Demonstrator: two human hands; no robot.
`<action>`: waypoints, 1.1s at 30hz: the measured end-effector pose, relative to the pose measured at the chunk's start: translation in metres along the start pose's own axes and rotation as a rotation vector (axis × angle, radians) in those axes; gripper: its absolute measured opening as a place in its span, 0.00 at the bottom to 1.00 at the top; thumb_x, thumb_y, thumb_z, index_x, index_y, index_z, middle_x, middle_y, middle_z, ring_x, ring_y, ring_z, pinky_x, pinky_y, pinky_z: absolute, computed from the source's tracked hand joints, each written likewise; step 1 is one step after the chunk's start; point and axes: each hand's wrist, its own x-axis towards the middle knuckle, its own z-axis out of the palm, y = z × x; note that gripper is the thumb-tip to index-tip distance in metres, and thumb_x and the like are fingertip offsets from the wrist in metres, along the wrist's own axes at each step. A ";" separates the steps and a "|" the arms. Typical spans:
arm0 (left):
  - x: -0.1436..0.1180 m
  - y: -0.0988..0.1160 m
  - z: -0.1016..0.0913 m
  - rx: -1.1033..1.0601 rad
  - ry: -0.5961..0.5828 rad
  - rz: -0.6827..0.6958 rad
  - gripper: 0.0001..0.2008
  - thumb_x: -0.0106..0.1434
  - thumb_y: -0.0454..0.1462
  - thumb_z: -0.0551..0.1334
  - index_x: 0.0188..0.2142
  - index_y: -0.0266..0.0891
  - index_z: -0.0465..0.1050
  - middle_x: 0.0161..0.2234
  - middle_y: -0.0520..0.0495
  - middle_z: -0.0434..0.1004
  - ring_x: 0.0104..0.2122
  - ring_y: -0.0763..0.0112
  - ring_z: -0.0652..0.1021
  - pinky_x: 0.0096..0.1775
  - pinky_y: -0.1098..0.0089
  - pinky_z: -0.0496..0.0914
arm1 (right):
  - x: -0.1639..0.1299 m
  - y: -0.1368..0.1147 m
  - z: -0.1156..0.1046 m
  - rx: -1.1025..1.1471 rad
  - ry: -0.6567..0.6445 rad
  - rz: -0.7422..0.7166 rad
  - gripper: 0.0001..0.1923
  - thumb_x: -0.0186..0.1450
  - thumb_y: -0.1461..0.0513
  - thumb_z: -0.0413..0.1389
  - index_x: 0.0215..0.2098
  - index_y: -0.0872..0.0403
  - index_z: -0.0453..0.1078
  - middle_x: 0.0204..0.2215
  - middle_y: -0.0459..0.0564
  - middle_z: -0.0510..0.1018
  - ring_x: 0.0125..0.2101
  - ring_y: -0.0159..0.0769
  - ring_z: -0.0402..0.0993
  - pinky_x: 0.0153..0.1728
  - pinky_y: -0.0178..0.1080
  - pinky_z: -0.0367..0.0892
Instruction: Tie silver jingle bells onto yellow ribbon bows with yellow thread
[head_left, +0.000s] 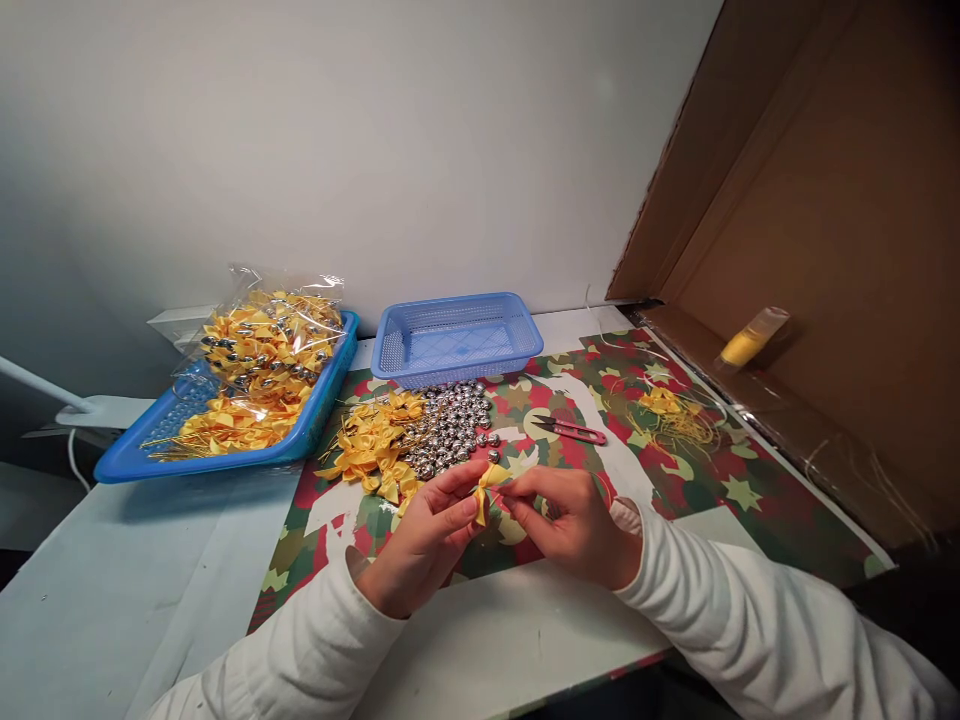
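A small yellow ribbon bow [488,480] is pinched upright between the thumb and fingers of my left hand [439,525]. At the bow's right side, my right hand [574,515] is closed with thumb and forefinger together against its middle. A thin yellow thread [604,490] shows beside my right hand; its course between the fingers is hidden. Just beyond my hands lie a pile of yellow ribbon bows [371,445] with thread tails and a heap of silver jingle bells [454,425]. Red-handled thread snips [570,430] rest to the right of the bells.
A blue basket [120,462] at left holds yellow bows and a clear bag [274,335] of bows with bells. Another blue basket [457,372] stands by the wall. Loose yellow threads [686,425] lie at right, near a yellow-filled tube [752,338] on a cardboard edge.
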 end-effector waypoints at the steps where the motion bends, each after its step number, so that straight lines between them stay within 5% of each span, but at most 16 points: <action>1: 0.000 0.000 0.000 -0.002 -0.004 0.001 0.18 0.41 0.33 0.77 0.34 0.42 0.82 0.35 0.52 0.82 0.31 0.78 0.79 0.36 0.80 0.73 | 0.000 0.000 0.000 -0.002 0.001 -0.002 0.07 0.62 0.69 0.54 0.31 0.55 0.73 0.26 0.49 0.80 0.25 0.31 0.75 0.28 0.32 0.68; 33: 0.000 0.000 -0.001 0.006 -0.018 0.004 0.19 0.42 0.33 0.77 0.36 0.41 0.82 0.37 0.50 0.82 0.31 0.77 0.79 0.36 0.80 0.74 | 0.000 -0.001 0.002 -0.018 0.051 -0.075 0.07 0.60 0.71 0.53 0.29 0.56 0.72 0.25 0.49 0.80 0.24 0.30 0.74 0.26 0.31 0.67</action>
